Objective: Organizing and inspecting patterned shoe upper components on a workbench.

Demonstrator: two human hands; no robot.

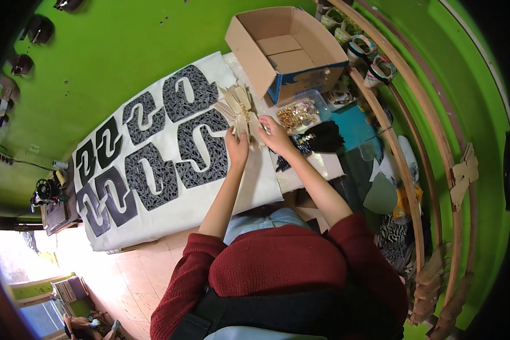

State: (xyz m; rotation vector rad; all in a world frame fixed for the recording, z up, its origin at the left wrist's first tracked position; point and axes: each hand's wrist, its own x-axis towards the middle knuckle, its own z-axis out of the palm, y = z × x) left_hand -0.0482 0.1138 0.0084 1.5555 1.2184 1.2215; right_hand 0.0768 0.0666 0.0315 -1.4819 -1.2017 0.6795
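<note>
Both hands are at a bundle of beige strips (239, 102) with small gold-coloured metal pieces along its middle, over the right part of the white-covered table. My left hand (237, 147) grips its near edge from the left, fingers pointing away from me. My right hand (274, 136) pinches the right side, with the fingertips partly hidden. Just beyond the right hand, a clear plastic tub (303, 112) holds many gold-coloured metal pieces. Black strips with shiny trim (306, 143) lie beside the right wrist.
Black-and-grey patterned cut pieces with curved slots (153, 175) lie in rows on the white table cover (241, 190). An open cardboard box (289, 48) stands at the back. Wooden rails (405, 141) with hanging strappy pieces run along the right wall. A fishing-reel-like machine part (45, 190) is far left.
</note>
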